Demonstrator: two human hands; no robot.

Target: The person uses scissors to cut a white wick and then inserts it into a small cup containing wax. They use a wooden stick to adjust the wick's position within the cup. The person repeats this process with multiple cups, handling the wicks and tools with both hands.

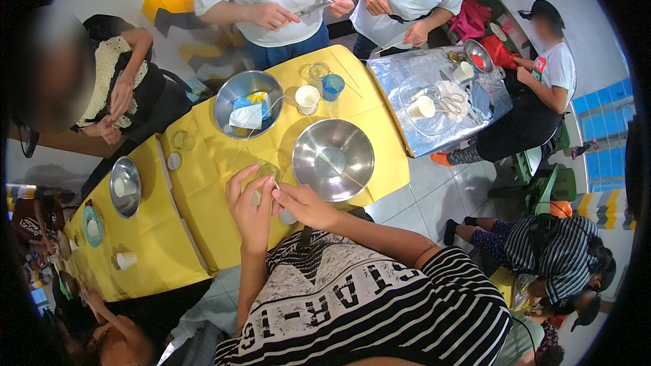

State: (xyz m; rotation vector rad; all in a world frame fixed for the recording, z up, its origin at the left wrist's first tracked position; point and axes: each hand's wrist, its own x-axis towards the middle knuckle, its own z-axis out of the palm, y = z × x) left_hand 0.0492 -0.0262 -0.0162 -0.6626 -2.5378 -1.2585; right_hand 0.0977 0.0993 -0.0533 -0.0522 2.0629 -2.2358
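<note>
My left hand (248, 209) and my right hand (304, 205) meet over the near edge of a yellow-covered table (203, 196). The left hand's fingers reach up around a small clear glass jar (267, 171) and steady it. The right hand's fingertips are pinched together beside the jar, on what looks like a thin wick. A small grey round piece (288, 217) lies just under the right hand. My striped shirt fills the lower part of the picture.
A large steel bowl (333, 160) with a thin stick lies right of my hands; another steel bowl (248, 103) holds packets. A white cup (307, 98), a blue cup (332, 86) and a foil-covered table (407, 122) stand beyond. Other people stand and sit all around.
</note>
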